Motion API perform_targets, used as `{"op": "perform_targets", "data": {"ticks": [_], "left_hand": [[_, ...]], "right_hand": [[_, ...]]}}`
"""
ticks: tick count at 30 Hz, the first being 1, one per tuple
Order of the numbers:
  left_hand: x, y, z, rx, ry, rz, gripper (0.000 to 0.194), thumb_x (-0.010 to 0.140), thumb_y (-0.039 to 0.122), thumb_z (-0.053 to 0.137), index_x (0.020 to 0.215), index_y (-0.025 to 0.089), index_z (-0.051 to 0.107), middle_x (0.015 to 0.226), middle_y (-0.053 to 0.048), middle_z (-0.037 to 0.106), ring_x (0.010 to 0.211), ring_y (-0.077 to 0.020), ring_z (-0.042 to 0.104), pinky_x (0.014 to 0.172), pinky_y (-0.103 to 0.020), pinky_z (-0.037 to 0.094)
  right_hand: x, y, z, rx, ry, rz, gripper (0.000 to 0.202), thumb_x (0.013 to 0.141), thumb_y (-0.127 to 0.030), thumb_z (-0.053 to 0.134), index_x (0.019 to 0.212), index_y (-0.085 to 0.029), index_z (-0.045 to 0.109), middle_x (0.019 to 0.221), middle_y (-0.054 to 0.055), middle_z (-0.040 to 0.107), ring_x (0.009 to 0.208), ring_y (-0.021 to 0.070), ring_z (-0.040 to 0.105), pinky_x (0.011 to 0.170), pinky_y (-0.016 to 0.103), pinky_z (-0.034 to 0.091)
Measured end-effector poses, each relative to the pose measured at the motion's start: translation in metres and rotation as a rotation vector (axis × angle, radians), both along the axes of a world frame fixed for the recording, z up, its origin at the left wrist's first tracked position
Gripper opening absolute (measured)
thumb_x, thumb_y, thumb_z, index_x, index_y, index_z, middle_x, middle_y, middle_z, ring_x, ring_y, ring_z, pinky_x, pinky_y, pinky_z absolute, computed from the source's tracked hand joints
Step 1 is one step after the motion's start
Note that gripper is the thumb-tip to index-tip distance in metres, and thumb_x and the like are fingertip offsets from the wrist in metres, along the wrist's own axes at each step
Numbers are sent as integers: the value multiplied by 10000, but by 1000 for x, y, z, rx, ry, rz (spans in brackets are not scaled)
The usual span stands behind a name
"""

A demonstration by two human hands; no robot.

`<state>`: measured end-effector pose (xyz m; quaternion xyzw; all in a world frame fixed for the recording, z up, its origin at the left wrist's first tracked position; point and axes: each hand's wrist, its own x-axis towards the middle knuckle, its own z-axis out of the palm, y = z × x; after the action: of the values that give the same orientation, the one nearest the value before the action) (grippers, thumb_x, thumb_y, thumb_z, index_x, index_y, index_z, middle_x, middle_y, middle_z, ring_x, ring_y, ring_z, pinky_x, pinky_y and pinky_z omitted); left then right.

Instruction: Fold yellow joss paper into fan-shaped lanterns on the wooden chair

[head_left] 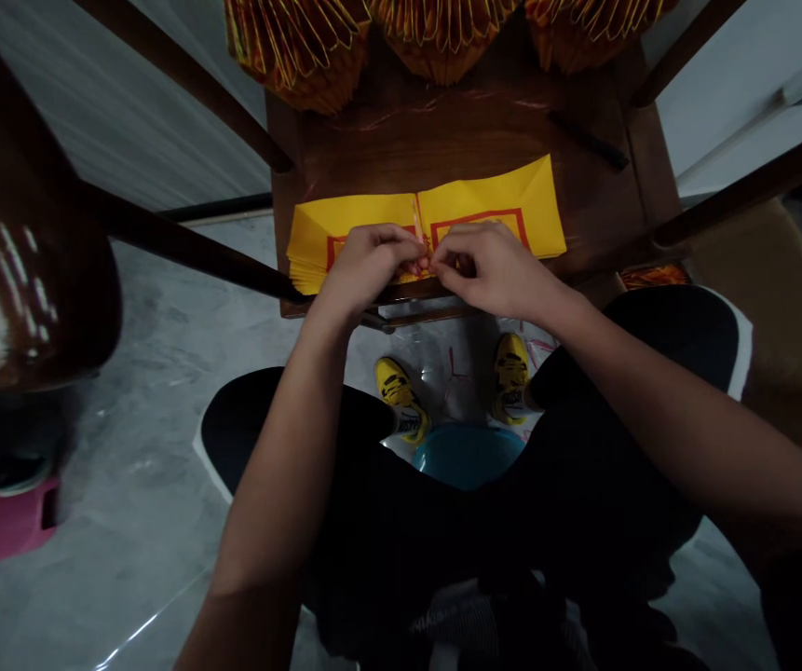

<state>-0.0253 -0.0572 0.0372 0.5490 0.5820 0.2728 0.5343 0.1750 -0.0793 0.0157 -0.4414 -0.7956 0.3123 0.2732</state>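
A stack of yellow paper [491,191] with red printed frames lies across the wooden chair seat [401,140], near its front edge. A thin pink string [418,220] runs over its middle, where the paper is drawn in. My left hand [379,261] pinches at the string from the left, thumb and fingers together. From the right, my right hand [488,266] closes its thumb and index finger at the same spot, and the fingertips of both hands nearly meet. The string's ends are too small to make out between the fingers.
Several pleated orange and gold paper pieces [435,37] stand at the back of the seat. A dark thin stick-like object [589,142] lies at right. Wooden armrests flank the seat. A cardboard box [764,317] stands right; a blue plastic object [470,455] sits below between the legs.
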Motion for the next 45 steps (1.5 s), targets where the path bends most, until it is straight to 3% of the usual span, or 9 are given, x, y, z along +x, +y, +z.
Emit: {"op": "perform_targets", "data": {"ticks": [4, 20, 25, 31, 38, 45], "left_hand": [[-3, -1, 4, 1, -27, -17, 27, 800, 185, 767, 783, 171, 782, 813, -29, 774, 835, -171, 722, 820, -273, 581], [-17, 4, -6, 127, -2, -171, 114, 821, 204, 875, 907, 156, 818, 912, -45, 805, 910, -187, 747, 879, -299, 599], [-18, 6, -9, 178, -60, -219, 148, 849, 144, 858, 977, 161, 786, 934, -38, 775, 930, -169, 736, 928, -300, 595], [-19, 5, -9, 152, -21, -228, 105, 899, 187, 824, 997, 158, 798, 961, -46, 780, 953, -195, 729, 918, -327, 597], [-19, 9, -14, 149, -96, -220, 172, 863, 214, 873, 988, 159, 769, 957, -44, 768, 902, -166, 727, 914, -317, 612], [-18, 10, -16, 147, -135, -192, 172, 840, 148, 866, 946, 167, 732, 959, -31, 758, 888, -140, 711, 935, -309, 608]], "right_hand": [[-1, -2, -5, 53, -30, 15, 125, 977, -241, 643, 924, -224, 755, 862, 51, 705, 845, 238, 603, 870, 399, 447], [-7, 1, -6, 42, -85, 49, 149, 982, -203, 648, 866, -225, 739, 875, 57, 707, 858, 249, 621, 934, 444, 440], [1, 1, 0, -20, -61, 43, 147, 941, -208, 670, 929, -224, 816, 882, 52, 756, 799, 223, 625, 845, 402, 457], [19, 7, 8, -133, 25, 41, 200, 907, -187, 662, 966, -219, 850, 905, 32, 790, 809, 202, 654, 811, 364, 474], [7, 17, -7, -191, 206, -87, 139, 908, -332, 796, 961, -204, 800, 914, 39, 777, 803, 186, 629, 771, 343, 492], [-3, 23, -17, -256, 261, -62, 201, 881, -390, 853, 893, -199, 790, 867, 38, 781, 748, 170, 615, 755, 347, 492]]}}
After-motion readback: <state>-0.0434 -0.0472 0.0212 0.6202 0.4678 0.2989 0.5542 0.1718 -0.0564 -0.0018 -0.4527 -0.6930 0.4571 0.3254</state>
